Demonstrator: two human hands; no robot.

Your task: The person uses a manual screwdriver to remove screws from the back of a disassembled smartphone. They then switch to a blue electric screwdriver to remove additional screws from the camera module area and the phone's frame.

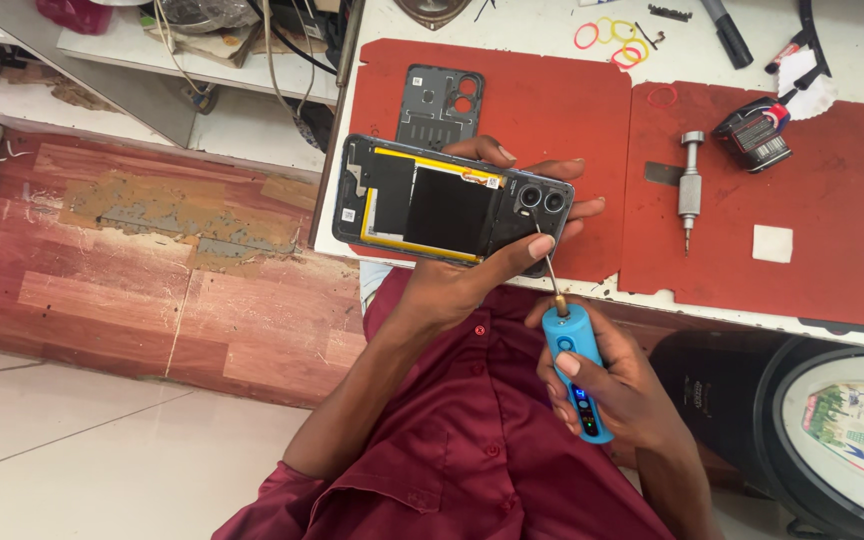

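My left hand grips an opened smartphone with its back cover off, so the black battery and two camera lenses show. My right hand is wrapped around a blue electric screwdriver. Its thin bit touches the phone just below the camera lenses. The phone hovers over the front edge of a red work mat. A grey inner phone frame lies on that mat beyond the phone.
A second red mat to the right carries a silver manual screwdriver, a small black and red device and a white square. Coloured rubber bands lie on the white table. A round appliance sits lower right. Worn wooden boards are at left.
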